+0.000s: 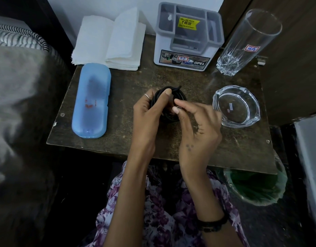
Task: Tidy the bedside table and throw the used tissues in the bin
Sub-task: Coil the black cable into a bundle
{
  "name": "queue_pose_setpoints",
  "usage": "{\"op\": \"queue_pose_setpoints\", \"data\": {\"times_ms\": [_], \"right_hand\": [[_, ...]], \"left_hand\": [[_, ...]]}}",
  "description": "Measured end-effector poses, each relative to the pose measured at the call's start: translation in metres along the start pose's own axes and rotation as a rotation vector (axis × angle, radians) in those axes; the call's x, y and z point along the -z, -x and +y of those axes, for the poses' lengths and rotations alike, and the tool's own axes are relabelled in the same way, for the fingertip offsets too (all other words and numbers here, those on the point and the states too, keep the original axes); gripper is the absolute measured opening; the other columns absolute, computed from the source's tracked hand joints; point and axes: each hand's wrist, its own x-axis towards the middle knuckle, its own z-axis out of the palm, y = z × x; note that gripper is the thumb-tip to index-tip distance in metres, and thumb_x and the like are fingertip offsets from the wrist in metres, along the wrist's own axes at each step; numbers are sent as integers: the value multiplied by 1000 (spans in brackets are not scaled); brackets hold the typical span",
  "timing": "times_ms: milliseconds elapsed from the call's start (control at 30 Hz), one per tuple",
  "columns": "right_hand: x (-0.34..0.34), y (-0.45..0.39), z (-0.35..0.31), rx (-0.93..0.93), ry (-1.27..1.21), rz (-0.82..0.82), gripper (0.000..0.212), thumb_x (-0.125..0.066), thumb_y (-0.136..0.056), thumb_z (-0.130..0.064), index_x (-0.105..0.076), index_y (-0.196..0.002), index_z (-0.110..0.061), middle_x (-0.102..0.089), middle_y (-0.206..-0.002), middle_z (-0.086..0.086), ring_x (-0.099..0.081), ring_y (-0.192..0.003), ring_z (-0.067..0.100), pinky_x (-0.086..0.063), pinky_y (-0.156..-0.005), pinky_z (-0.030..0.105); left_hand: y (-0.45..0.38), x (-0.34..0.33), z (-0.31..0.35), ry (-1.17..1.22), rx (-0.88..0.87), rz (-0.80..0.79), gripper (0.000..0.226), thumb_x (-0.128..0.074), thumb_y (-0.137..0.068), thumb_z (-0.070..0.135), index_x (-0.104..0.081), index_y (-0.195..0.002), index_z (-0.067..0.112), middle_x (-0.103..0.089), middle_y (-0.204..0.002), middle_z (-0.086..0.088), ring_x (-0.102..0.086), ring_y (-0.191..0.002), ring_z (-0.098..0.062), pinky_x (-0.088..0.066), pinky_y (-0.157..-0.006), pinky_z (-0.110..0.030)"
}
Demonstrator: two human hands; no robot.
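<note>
Worn dark wood makes up the small bedside table, with a green-lined bin tucked below its near right corner. Near the table's middle, a coiled black cable is held in a closed grip by the left hand, while its loose end is pinched closed by the right hand. The end is best tucked through the loops under steady tension, so that the coil does not spring apart. Left of the coil lies a translucent blue plastic case; right of it, a clear glass ashtray. Beyond are seen stacked white tissues, a grey-and-white plastic organiser and a tall clear drinking glass. No crumpled tissues are seen.
</note>
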Motion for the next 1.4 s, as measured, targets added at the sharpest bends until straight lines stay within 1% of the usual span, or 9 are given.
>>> {"op": "queue_pose_setpoints", "data": {"times_ms": [133, 333, 600, 800, 900, 1000, 1100, 1300, 1400], "right_hand": [[-4, 4, -1, 3, -4, -46, 15, -59, -90, -16, -66, -101, -10, -58, -95, -13, -50, -90, 7, -44, -81, 20], [-5, 0, -3, -102, -20, -95, 13, -62, -84, -22, -61, -87, -9, -59, -83, -5, -54, -79, 14, -45, -72, 21], [-4, -10, -10, -447, -148, -151, 8, -65, -80, -14, -59, -85, -17, -61, -85, 3, -54, -69, 6, -43, -61, 11], [-3, -15, -10, -508, -224, -144, 9, -69, -82, -21, -61, -82, -19, -62, -75, -2, -61, -69, 13, -53, -64, 27], [-1, -22, -9, -690, -409, -181, 12, -70, -81, -13, -59, -84, -17, -60, -71, -2, -60, -63, 5, -51, -58, 19], [1, -27, -9, -878, -620, -191, 15, -68, -80, -2, -57, -86, -11, -58, -69, -1, -57, -58, 1, -48, -55, 14], [3, -27, -8, -930, -687, -219, 15, -68, -80, 0, -58, -87, -10, -58, -72, 1, -56, -60, 4, -49, -56, 14], [6, -20, -11, -870, -649, -292, 13, -69, -78, 0, -62, -79, -11, -59, -57, -9, -56, -55, 1, -50, -57, 15], [4, -15, -15, -774, -554, -336, 14, -70, -78, -3, -62, -77, -14, -59, -56, -10, -57, -55, 1, -49, -56, 17]], "left_hand": [[1, -1, 0, -19, -7, -1, 28, -60, -88, 12, -47, -74, -9, -42, -77, -14, -38, -74, -24, -36, -70, -40], [-1, 3, -2, -75, -27, -21, 37, -63, -85, 18, -41, -67, -4, -36, -70, -11, -32, -69, -23, -32, -65, -41], [1, 4, -2, -199, -111, -70, 29, -62, -85, 21, -47, -64, 9, -36, -66, -11, -33, -66, -20, -31, -63, -38], [2, 5, -1, -171, -130, -81, 29, -59, -86, 18, -43, -64, 6, -35, -65, -11, -33, -67, -19, -32, -64, -35], [2, 3, 0, -176, -145, -67, 26, -57, -89, 15, -44, -66, 11, -35, -64, -7, -33, -65, -17, -31, -59, -30], [2, 1, -3, -186, -167, -2, 26, -57, -90, 16, -50, -73, -2, -44, -70, -13, -40, -68, -18, -35, -62, -29], [2, -1, -6, -214, -184, 85, 22, -57, -91, 22, -59, -78, 3, -58, -74, -9, -53, -71, -16, -44, -68, -29], [-2, 2, -4, -293, -205, 279, 25, -55, -91, 31, -55, -67, 23, -59, -63, 9, -55, -65, -7, -45, -67, -28], [-3, 6, -3, -273, -190, 353, 28, -55, -91, 33, -56, -65, 21, -62, -59, 11, -59, -61, -6, -46, -65, -27]]}}
